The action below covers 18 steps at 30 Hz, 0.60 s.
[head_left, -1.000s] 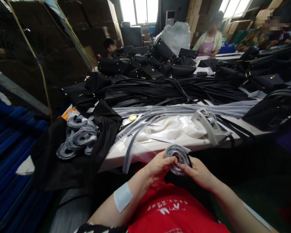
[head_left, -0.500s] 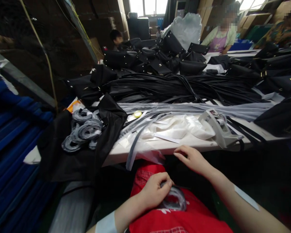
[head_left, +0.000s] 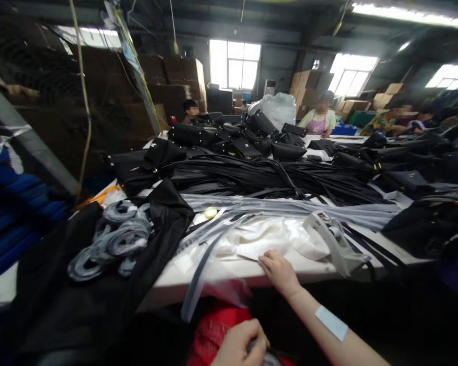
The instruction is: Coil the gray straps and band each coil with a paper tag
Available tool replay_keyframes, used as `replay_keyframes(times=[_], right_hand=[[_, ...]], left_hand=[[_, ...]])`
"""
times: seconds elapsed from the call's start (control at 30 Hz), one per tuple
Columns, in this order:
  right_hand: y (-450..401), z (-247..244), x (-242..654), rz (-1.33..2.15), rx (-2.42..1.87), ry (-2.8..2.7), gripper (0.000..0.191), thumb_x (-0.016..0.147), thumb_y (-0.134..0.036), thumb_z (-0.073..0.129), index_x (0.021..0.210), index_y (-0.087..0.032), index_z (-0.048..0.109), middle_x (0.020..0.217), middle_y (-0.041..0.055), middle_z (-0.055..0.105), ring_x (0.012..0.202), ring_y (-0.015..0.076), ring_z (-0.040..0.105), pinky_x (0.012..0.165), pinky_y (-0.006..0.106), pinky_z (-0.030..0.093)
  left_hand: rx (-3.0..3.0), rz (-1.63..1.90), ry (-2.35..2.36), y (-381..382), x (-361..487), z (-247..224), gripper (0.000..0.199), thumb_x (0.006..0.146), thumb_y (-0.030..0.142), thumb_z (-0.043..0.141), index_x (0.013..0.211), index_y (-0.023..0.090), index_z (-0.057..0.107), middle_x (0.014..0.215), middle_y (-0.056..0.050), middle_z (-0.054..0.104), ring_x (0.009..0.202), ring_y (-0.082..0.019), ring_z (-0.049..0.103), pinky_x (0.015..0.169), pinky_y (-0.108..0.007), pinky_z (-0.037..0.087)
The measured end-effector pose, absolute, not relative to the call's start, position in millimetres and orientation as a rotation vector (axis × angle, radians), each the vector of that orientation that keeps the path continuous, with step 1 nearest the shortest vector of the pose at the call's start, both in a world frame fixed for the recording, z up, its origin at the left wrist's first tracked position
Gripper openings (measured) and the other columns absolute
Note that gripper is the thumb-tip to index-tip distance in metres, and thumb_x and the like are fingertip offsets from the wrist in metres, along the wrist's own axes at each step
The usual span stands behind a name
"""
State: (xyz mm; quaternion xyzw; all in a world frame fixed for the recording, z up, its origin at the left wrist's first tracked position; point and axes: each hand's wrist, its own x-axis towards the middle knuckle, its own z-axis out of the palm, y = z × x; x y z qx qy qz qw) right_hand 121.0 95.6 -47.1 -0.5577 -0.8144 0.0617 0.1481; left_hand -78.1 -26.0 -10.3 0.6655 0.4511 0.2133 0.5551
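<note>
Grey, plasticky-looking coil (head_left: 272,360) is down at 6 o'clock on my head feed, mostly cut off by the bottom edge. The left hand (head_left: 239,346) is curled round it, fingers closed, afaict a proper grip. The right hand (head_left: 277,269) is at 5 o'clock, fingertips at the near end of a thin white strip (head_left: 248,255) on the counter (head_left: 309,276); can't tell if it's pinched or just touched.

Handling, imo: coil's prob light and bendy, a bit slick, nothing fragile, but the loops could slide apart or spring open. I'd take it across the full thickness of the ring, thumb inside the hole, fingers outside, w/o squeezing it flat. The strip looks thin n' floppy, so pinch it right at the end.

More grey coils (head_left: 127,239) are heaped at 8 o'clock on black cloth (head_left: 170,208). Long grey strips (head_left: 290,206) run across from 3 to 7, and a white plastic-looking device (head_left: 338,246) sits approx 4, next to crumpled white sheeting (head_left: 275,236).

Brands/labels: nothing legible tbh. Device has some tiny dark marks, and a black bag (head_left: 408,180) approx 3 has a gold-coloured bit, too small to ID.
</note>
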Motion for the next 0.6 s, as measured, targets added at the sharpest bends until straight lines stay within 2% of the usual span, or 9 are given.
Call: replay_keyframes(times=[0.17, 0.37, 0.6], right_hand=[[107, -46, 129, 0.352, -1.624, -2.341, 0.025, 0.096, -0.029, 0.051, 0.098, -0.021, 0.075, 0.095, 0.0086, 0.069, 0.091, 0.023, 0.062, 0.079, 0.032, 0.047], [115, -50, 135, 0.474, -1.664, -2.223, 0.025, 0.091, -0.036, 0.058, 0.087, -0.022, 0.078, 0.09, 0.0063, 0.072, 0.086, 0.0209, 0.067, 0.075, 0.03, 0.05], [114, -52, 137, 0.541, -1.696, -2.169, 0.023, 0.087, -0.039, 0.063, 0.086, -0.024, 0.08, 0.093, 0.0057, 0.074, 0.086, 0.0217, 0.068, 0.075, 0.031, 0.051]], left_hand=[[1.561, 0.539, 1.062, -29, -73, 12, 0.017, 0.085, 0.022, 0.048, 0.073, 0.017, 0.06, 0.079, -0.002, 0.066, 0.077, -0.015, 0.06, 0.071, -0.023, 0.042], [1.571, 0.541, 1.071, -32, -73, 13, 0.015, 0.084, 0.021, 0.05, 0.076, 0.017, 0.062, 0.08, -0.001, 0.067, 0.078, -0.014, 0.061, 0.071, -0.022, 0.042], [1.585, 0.515, 1.081, -31, -71, 14, 0.015, 0.084, 0.021, 0.05, 0.075, 0.017, 0.062, 0.078, 0.0, 0.066, 0.076, -0.014, 0.059, 0.07, -0.022, 0.042]])
